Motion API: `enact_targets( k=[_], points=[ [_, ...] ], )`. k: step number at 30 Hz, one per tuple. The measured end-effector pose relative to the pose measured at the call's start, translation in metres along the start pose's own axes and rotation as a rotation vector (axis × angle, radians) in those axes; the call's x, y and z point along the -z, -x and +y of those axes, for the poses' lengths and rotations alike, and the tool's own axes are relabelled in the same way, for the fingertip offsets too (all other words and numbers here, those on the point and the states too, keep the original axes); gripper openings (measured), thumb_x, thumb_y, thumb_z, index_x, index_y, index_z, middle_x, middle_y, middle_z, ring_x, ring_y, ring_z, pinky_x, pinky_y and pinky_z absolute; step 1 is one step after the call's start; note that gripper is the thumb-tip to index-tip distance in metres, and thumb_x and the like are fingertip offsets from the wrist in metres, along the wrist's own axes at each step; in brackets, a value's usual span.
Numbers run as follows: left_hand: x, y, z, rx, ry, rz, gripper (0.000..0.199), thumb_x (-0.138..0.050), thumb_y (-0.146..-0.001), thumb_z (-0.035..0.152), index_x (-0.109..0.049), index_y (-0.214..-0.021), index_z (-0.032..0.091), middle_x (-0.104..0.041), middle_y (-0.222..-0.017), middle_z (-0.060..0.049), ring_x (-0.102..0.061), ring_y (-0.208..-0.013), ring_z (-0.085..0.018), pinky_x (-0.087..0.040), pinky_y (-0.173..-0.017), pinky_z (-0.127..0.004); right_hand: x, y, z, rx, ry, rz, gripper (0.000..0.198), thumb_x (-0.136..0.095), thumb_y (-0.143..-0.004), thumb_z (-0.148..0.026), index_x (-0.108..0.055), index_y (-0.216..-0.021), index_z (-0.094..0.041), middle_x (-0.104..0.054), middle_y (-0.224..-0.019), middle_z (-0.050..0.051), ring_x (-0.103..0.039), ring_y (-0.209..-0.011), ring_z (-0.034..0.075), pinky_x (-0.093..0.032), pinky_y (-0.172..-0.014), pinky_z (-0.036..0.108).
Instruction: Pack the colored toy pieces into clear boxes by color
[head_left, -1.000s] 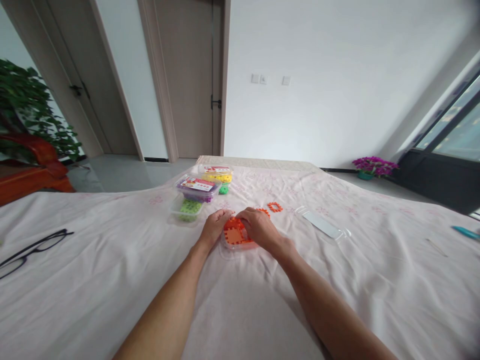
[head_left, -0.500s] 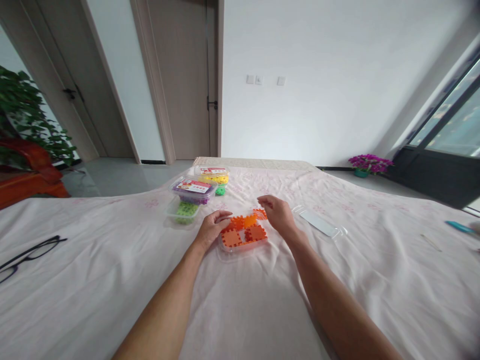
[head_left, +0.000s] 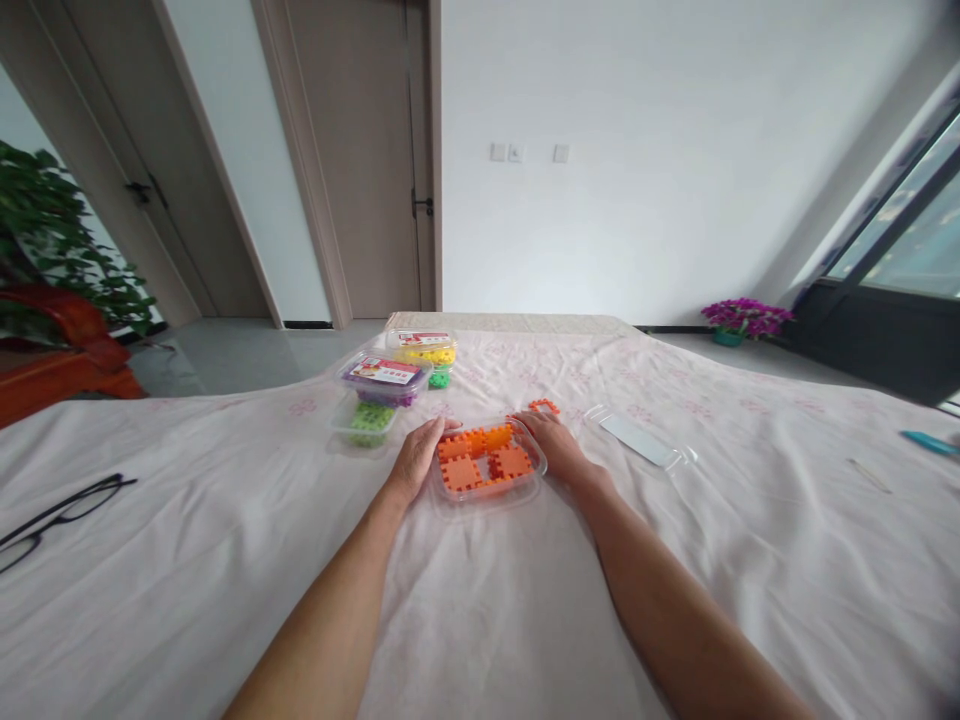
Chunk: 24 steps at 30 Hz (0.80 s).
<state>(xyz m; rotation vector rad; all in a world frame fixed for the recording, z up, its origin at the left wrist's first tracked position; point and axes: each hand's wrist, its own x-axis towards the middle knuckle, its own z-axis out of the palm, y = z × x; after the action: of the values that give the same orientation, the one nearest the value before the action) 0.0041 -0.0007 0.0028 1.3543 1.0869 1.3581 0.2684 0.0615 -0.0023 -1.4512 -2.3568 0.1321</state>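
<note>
Head cam shows me the left hand [head_left: 420, 457] against the left side of a clear tub [head_left: 489, 491] of orange tiles [head_left: 460, 473] mid-scene on the pale cloth [head_left: 480, 620], right hand [head_left: 553, 440] by its far right corner near an orange frame [head_left: 551, 405], and honestly I can't tell if either's gripping anything.

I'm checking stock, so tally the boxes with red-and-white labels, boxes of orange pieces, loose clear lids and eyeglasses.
Labelled boxes: 2, the purple box and the yellow box
Box of orange pieces: 1, between the left hand and right hand
Loose clear lid: 1
Eyeglasses: 1 pair
Total: 5
</note>
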Motion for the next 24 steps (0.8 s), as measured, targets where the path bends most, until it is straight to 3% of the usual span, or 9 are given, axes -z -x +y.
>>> enact_targets(
  k=[4, 9, 15, 24],
  points=[
    [0.001, 0.001, 0.002, -0.002, -0.038, -0.014, 0.052, -0.049, -0.086, 0.057, -0.069, -0.108, 0.014, -0.072, -0.105, -0.010, -0.064, -0.100, -0.025, -0.045, -0.093, -0.036, 0.007, 0.003, -0.007, -0.069, 0.033, 0.015, 0.035, -0.045, -0.095, -0.038, -0.063, -0.119, -0.021, -0.065, -0.118, 0.010, -0.055, -0.114, 0.020, -0.038, -0.099, 0.030],
    [0.000, -0.001, -0.001, 0.077, -0.006, -0.053, 0.048, -0.062, -0.079, 0.050, -0.067, -0.111, 0.015, -0.073, -0.095, -0.007, -0.066, -0.091, -0.022, -0.048, -0.084, -0.032, 0.014, 0.002, -0.008, -0.195, -0.055, 0.109, 0.038, -0.034, -0.098, -0.038, -0.068, -0.108, -0.024, -0.071, -0.106, 0.005, -0.063, -0.096, 0.018, -0.043, -0.084, 0.026],
    [0.001, -0.002, -0.008, 0.091, 0.017, -0.033, 0.041, -0.067, -0.075, 0.043, -0.068, -0.107, 0.016, -0.072, -0.086, -0.004, -0.065, -0.079, -0.018, -0.048, -0.075, -0.028, 0.012, 0.003, 0.005, -0.285, -0.100, 0.154, 0.031, -0.045, -0.093, -0.039, -0.068, -0.108, -0.025, -0.071, -0.104, 0.004, -0.064, -0.091, 0.018, -0.044, -0.079, 0.025],
    [0.000, -0.004, -0.008, 0.091, 0.022, -0.034, 0.041, -0.066, -0.075, 0.042, -0.068, -0.107, 0.015, -0.072, -0.091, -0.006, -0.065, -0.082, -0.019, -0.049, -0.077, -0.029, 0.021, 0.010, -0.003, -0.199, 0.047, 0.008, 0.044, -0.063, -0.079, -0.050, -0.067, -0.115, -0.025, -0.068, -0.111, 0.007, -0.059, -0.102, 0.024, -0.044, -0.085, 0.031]
  ],
)
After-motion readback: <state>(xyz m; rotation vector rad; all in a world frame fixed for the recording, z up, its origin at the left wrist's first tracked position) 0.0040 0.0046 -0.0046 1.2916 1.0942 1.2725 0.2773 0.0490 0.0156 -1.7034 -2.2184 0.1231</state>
